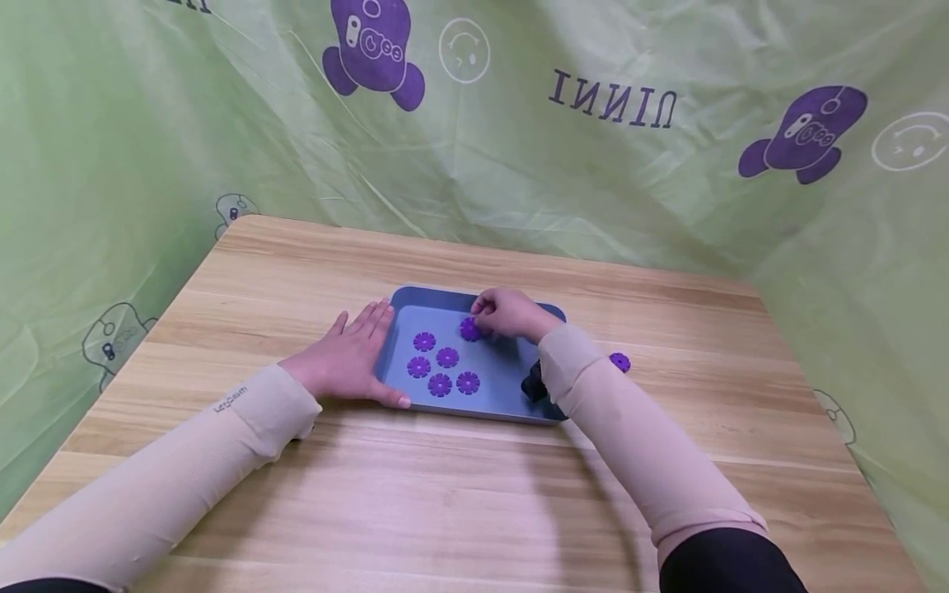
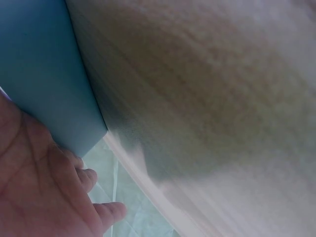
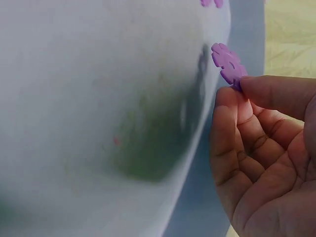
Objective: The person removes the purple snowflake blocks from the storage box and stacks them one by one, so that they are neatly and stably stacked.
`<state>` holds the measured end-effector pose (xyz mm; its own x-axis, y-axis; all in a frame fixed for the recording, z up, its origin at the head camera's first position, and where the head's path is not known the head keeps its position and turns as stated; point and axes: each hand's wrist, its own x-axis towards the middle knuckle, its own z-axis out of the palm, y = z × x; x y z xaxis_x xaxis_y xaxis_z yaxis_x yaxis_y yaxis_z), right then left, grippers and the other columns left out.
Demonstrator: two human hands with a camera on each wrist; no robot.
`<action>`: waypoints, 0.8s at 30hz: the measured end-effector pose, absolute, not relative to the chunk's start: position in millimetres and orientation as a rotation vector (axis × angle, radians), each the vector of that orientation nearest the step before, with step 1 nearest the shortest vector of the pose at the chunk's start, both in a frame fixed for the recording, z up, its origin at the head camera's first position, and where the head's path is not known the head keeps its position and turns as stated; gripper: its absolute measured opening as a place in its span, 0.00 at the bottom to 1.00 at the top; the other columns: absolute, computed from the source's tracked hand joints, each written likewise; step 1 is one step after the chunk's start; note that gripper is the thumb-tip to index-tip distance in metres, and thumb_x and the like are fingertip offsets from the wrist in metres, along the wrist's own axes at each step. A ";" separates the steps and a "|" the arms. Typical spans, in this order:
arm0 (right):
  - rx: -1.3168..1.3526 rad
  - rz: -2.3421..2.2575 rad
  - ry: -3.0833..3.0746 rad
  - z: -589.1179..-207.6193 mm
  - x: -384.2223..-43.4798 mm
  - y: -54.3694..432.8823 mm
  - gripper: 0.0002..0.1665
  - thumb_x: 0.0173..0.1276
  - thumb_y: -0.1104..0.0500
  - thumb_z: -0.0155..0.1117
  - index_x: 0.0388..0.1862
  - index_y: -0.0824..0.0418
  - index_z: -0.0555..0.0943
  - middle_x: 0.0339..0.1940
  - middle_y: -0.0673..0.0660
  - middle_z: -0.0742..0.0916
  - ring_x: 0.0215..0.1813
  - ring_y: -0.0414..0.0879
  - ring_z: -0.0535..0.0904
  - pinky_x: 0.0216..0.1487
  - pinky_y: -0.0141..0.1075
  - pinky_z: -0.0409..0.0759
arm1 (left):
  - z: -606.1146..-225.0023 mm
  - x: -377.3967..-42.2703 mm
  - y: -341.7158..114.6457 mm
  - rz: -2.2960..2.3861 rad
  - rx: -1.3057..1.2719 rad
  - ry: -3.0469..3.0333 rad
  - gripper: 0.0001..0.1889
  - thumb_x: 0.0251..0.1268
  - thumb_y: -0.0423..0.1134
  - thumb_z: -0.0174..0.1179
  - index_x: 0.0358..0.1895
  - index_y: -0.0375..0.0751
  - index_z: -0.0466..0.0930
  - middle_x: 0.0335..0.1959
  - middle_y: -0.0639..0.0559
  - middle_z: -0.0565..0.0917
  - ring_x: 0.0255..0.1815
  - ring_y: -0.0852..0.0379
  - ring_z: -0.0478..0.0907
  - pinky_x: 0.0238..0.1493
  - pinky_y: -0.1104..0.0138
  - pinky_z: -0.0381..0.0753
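Observation:
A blue-grey rectangular tray (image 1: 511, 399) lies on the table, with several purple notched discs (image 1: 447, 357) flat in its left half. My left hand (image 1: 348, 354) rests against the tray's left side, fingers straight and thumb at the near corner. In the left wrist view, the palm (image 2: 39, 177) lies beside the tray's outer wall (image 2: 49, 74). Over the tray's far part, my right hand (image 1: 511, 315) pinches one purple notched disc (image 3: 229, 64) between thumb and index finger. The right wrist view shows that disc tilted above the tray floor, its lower edge hidden by the fingertips.
Another purple disc (image 1: 619, 362) lies on the wooden table (image 1: 445, 502), right of the tray and beside the right sleeve. A black device (image 1: 534, 384) sits at the right wrist. Green printed sheeting (image 1: 593, 181) hangs behind and around the table.

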<state>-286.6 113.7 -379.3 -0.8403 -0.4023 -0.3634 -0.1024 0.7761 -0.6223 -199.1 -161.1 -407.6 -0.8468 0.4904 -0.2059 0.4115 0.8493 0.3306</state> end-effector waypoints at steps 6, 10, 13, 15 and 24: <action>-0.343 -0.923 2.468 -372.4 -288.0 126.5 0.09 0.78 0.65 0.58 0.49 0.67 0.83 0.40 0.58 0.85 0.41 0.48 0.79 0.42 0.35 0.80 | -407.1 -200.1 -160.5 0.391 0.684 2.746 0.77 0.46 0.80 0.66 0.80 0.22 0.36 0.83 0.30 0.37 0.83 0.33 0.35 0.77 0.35 0.36; -0.320 -0.970 2.465 -369.9 -287.9 134.2 0.08 0.77 0.66 0.58 0.47 0.68 0.83 0.39 0.58 0.85 0.41 0.48 0.79 0.41 0.35 0.80 | -406.6 -200.3 -160.2 0.390 0.687 2.744 0.77 0.46 0.80 0.66 0.81 0.23 0.36 0.83 0.30 0.37 0.83 0.34 0.35 0.77 0.35 0.36; -0.316 -0.974 2.473 -368.1 -287.8 139.6 0.08 0.77 0.65 0.59 0.47 0.69 0.83 0.38 0.58 0.85 0.40 0.48 0.79 0.40 0.36 0.80 | -407.0 -200.5 -160.3 0.405 0.690 2.745 0.78 0.45 0.81 0.66 0.81 0.22 0.36 0.83 0.30 0.37 0.83 0.34 0.34 0.77 0.35 0.36; -0.312 -0.979 2.475 -367.1 -287.8 143.3 0.09 0.77 0.64 0.59 0.47 0.69 0.83 0.38 0.57 0.85 0.40 0.48 0.78 0.42 0.37 0.81 | -407.4 -200.1 -160.6 0.412 0.692 2.749 0.79 0.44 0.82 0.65 0.81 0.22 0.36 0.83 0.30 0.37 0.83 0.34 0.35 0.77 0.35 0.36; -0.303 -1.006 2.476 -365.8 -288.1 164.3 0.12 0.80 0.61 0.57 0.47 0.70 0.81 0.41 0.59 0.87 0.44 0.49 0.81 0.50 0.45 0.82 | -409.1 -198.6 -161.3 0.377 0.707 2.769 0.78 0.45 0.81 0.65 0.80 0.22 0.38 0.83 0.30 0.37 0.84 0.35 0.33 0.78 0.37 0.33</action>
<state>-288.1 164.3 -365.8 -0.8757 -0.3603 -0.3214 -0.0340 0.7101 -0.7033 -198.6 -161.3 -409.1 -0.8482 0.4971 -0.1828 0.4302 0.8480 0.3097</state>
